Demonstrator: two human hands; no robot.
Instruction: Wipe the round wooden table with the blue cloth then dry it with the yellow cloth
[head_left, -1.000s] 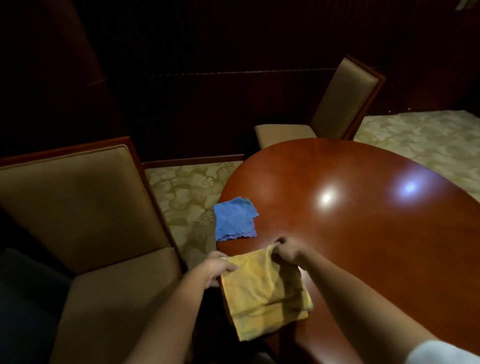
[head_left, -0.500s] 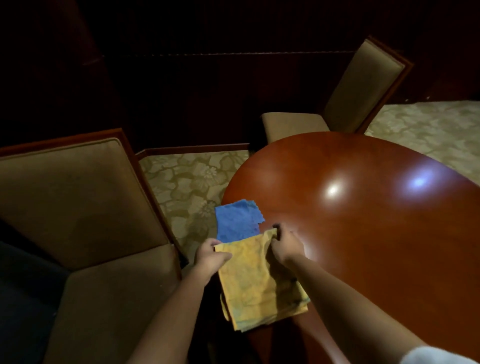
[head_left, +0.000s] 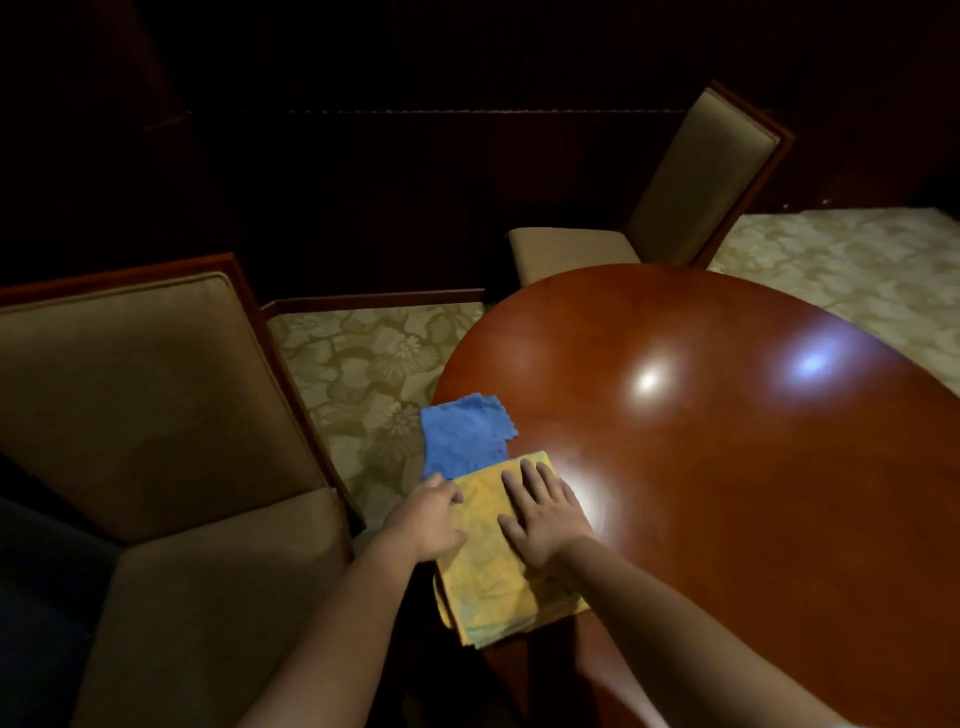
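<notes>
- Head view: right hand (head_left: 545, 512) now flat, fingers straight, pressing folded yellow microfibre cloth (head_left: 491, 561) onto near edge of round glossy wooden table (head_left: 727, 467); a moment ago it pinched a raised corner.
- My left hand (head_left: 428, 522) grips the cloth's left edge, fingers curled.
- Small blue cloth (head_left: 462, 439) lies untouched just beyond, now partly overlapped; drying looks ready to begin.

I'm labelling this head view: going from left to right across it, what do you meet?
Near armchair → left hand → yellow cloth → right hand → far chair. The blue cloth overlaps in order, so it is left out.
</notes>
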